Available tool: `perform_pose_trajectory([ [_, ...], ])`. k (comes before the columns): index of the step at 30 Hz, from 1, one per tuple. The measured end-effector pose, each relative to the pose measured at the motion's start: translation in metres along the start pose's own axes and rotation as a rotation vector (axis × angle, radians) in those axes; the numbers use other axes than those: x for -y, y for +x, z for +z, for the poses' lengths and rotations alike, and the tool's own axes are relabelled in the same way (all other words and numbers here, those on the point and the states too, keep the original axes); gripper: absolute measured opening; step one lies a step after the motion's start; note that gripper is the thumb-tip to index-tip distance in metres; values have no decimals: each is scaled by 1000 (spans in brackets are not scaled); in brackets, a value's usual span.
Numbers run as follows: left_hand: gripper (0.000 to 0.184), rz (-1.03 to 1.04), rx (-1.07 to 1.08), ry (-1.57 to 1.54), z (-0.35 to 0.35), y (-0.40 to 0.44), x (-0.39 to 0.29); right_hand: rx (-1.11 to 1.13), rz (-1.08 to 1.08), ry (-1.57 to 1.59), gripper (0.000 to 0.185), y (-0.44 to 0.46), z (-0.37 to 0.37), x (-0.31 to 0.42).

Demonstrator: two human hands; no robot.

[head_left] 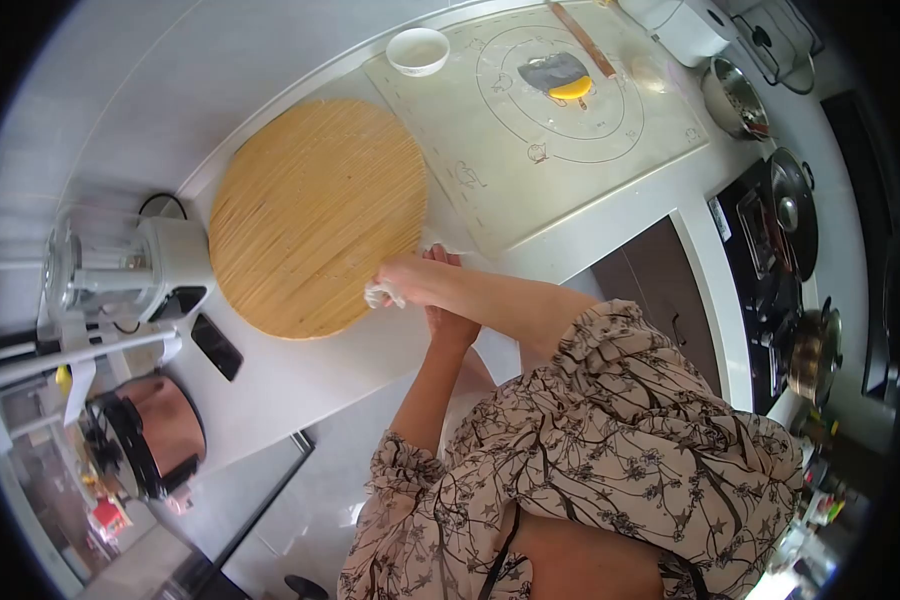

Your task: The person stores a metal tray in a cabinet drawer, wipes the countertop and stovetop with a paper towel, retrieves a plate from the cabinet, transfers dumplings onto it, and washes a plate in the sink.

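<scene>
My right hand is closed around a crumpled white wad at the lower right edge of a round wooden board; whether the wad touches it, I can't tell. My left hand lies partly hidden behind my right wrist, near the middle of the frame, and I can't tell whether it grips anything.

The board fills the centre left, flat on a white counter. To its right, across the upper right, spreads a pale mat printed with circles, carrying a white bowl, a grey scraper with a yellow part and a wooden stick. At far right sits a black stove with a lidded pan. A phone and a pink cooker occupy the lower left, below a pale tiled wall.
</scene>
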State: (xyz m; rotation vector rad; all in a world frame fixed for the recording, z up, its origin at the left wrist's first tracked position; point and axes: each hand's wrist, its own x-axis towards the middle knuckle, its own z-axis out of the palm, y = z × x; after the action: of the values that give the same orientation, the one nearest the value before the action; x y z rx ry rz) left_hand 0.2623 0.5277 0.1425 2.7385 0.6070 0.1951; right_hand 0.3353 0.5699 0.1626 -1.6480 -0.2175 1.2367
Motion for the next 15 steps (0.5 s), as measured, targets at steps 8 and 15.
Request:
perform_pose_trajectory([
  [8,75,-199,-33,217,15,-18,-19,303,7,74,36,-100,-49,1],
  [15,58,-460,-126,74,43,14,-106,-174,51,153,31,-69,-238,-55],
])
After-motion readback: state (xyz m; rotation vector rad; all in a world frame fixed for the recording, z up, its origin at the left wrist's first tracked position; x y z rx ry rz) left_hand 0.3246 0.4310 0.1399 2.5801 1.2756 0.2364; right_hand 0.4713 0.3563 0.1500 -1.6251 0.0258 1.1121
